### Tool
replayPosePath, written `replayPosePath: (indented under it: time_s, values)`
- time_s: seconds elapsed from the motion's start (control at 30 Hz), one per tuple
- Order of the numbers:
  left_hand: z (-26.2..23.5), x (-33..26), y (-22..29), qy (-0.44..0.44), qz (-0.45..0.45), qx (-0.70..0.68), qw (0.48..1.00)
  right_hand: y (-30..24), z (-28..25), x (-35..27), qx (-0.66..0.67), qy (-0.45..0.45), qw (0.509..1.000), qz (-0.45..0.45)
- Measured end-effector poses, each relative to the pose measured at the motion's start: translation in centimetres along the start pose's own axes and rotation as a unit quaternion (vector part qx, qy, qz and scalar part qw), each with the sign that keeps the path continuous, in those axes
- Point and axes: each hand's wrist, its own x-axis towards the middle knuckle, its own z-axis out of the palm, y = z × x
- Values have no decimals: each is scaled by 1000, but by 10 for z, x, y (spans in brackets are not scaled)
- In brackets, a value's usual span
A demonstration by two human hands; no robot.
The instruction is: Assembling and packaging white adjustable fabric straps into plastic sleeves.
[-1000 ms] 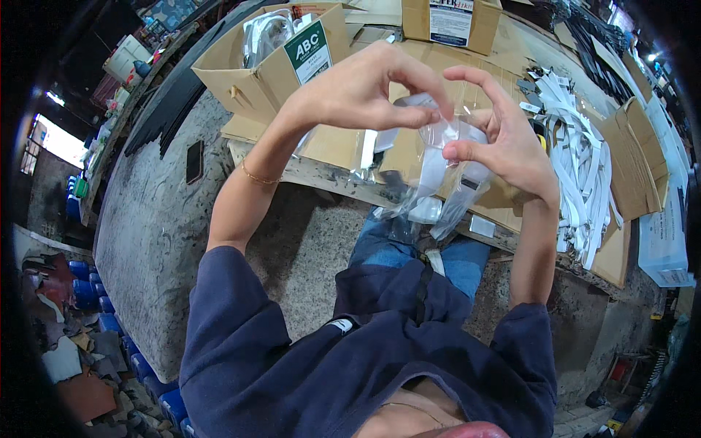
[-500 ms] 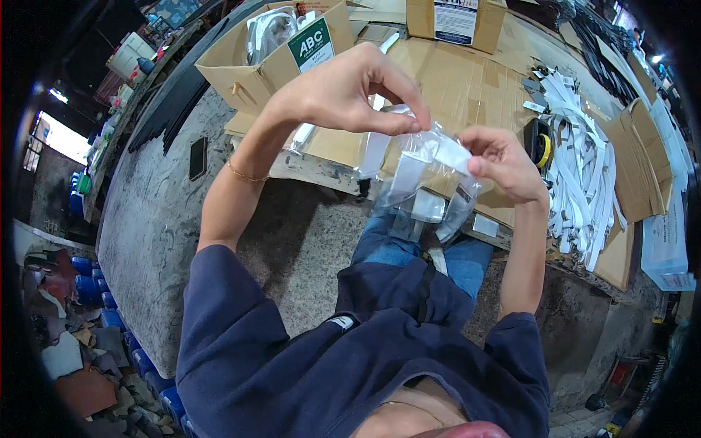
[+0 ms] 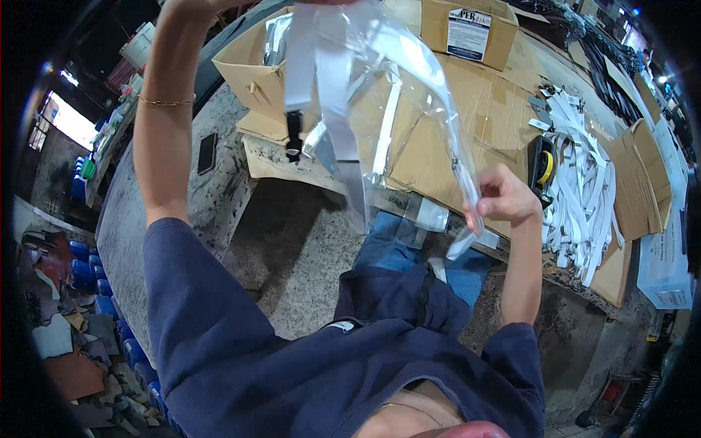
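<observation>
- above the worktop (image 3: 467, 117), covered in flattened brown cardboard sheets, a long clear plastic bag (image 3: 409, 95) is stretched between the person's two hands.
- the left hand is raised to the very top edge of the view and is mostly cut off; only the wrist with a thin gold-coloured bracelet (image 3: 165, 101) and the forearm show clearly, so its grip on the bag's upper end cannot be told for sure.
- the right hand (image 3: 504, 198) is lower, in front of the worktop's near edge, fingers clenched and pinching the lower end of the clear plastic bag.
- inside the bag hang pale grey flat straps (image 3: 321, 80), and a small black clip (image 3: 293, 139) dangles from one of them.
- the bag runs slanted, from top centre down to the right hand.
- just right of the right hand, on the worktop, lies a heap of white flat strips (image 3: 584, 182), with a black and yellow tape dispenser (image 3: 542, 164) touching its left side.
- an open brown cardboard box (image 3: 255, 73) stands at the worktop's left end, behind the bag.
- another closed brown cardboard box with a white label (image 3: 467, 29) sits farther back.
- a dark phone (image 3: 207, 152) lies on the speckled stone floor (image 3: 292, 248), left of the worktop.
- the person wears a navy long-sleeved top (image 3: 292, 365) and blue jeans (image 3: 409, 248).
</observation>
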Motion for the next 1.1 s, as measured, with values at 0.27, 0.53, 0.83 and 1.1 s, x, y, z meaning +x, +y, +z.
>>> replayPosePath:
  time_s: [0.27, 0.53, 0.83, 1.1]
  values:
    - [33, -26, 22, -63, -126, 72, 987, 4, 55, -88, -105, 153, 962, 199]
    - [127, 0, -36, -111, -75, -94, 987, 110, 126, -188, -58, 374, 888, 261]
    - [198, 34, -35, -111, -192, -141, 965, 47, 210, -96, -163, 711, 684, 20]
    - [245, 6, -21, 17, -264, -236, 935, 1, 213, -3, -310, 669, 671, -81]
